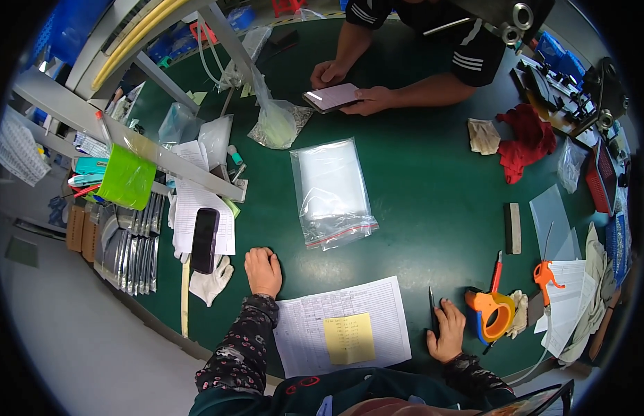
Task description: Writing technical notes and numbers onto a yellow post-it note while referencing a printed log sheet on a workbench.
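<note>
The dark pen [432, 305] lies on the green tabletop [412, 208], just beside the right hand [447, 331] and to its left. That hand rests with its fingers loosely bent and a little spread, nothing between them; whether one brushes the pen I cannot tell. The pen should be light, stiff and prone to roll, best taken by the middle of its barrel.

Between the forearms lies the printed sheet [301, 329], with a yellow note [349, 338] on it. The paper looks light, limp and easily creased, so an edge or corner suits lifting. The left hand [263, 272] rests just beyond its upper left corner, fingers curled, their tips hidden; whether they press together I cannot tell.

Farther up lies a clear zip bag [332, 184], likely soft and slippery. An orange tape dispenser [483, 305] and a red-handled tool [497, 272] crowd the right hand's outer side; the pen's left side has open tabletop. A phone [204, 240] and white glove [211, 281] lie left of the left hand. Across the tabletop, a co-worker [422, 48] holds a tablet-like device [333, 97].
</note>
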Demonstrator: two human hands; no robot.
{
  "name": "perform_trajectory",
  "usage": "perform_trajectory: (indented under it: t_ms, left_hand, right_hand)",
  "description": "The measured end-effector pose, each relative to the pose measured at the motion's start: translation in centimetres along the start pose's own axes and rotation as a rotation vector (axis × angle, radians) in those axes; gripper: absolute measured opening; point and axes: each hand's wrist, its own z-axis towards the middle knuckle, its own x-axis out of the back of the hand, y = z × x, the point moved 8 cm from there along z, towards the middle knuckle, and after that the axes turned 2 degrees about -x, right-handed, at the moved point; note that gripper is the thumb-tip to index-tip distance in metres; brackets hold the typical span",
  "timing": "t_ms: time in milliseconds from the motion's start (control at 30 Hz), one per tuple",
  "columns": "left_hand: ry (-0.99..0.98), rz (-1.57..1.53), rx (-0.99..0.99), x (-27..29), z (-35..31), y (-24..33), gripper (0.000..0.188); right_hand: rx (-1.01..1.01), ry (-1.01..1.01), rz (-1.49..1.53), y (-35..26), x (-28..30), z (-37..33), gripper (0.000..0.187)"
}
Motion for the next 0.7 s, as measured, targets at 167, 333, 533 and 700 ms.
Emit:
perform_trajectory:
  t_ms: [167,333,533,700]
  left_hand:
    - [0.002,-0.003,-0.004,0.00,0.03,0.00,0.010]
    - [0.015,-0.001,-0.007,0.02,-0.03,0.07,0.010]
    - [0.020,0.001,-0.015,0.08,0.03,0.02,0.010]
    - [0.012,0.003,-0.011,0.17,0.10,0.07,0.010]
  right_hand:
    - [0.000,0.002,0.003,0.08,-0.08,0.00,0.050]
    - [0.000,0.004,0.001,0.13,-0.07,-0.01,0.050]
    - [0.000,0.001,0.003,0.01,-0.05,0.07,0.049]
    - [0.000,0.000,0.008,-0.09,0.00,0.10,0.049]
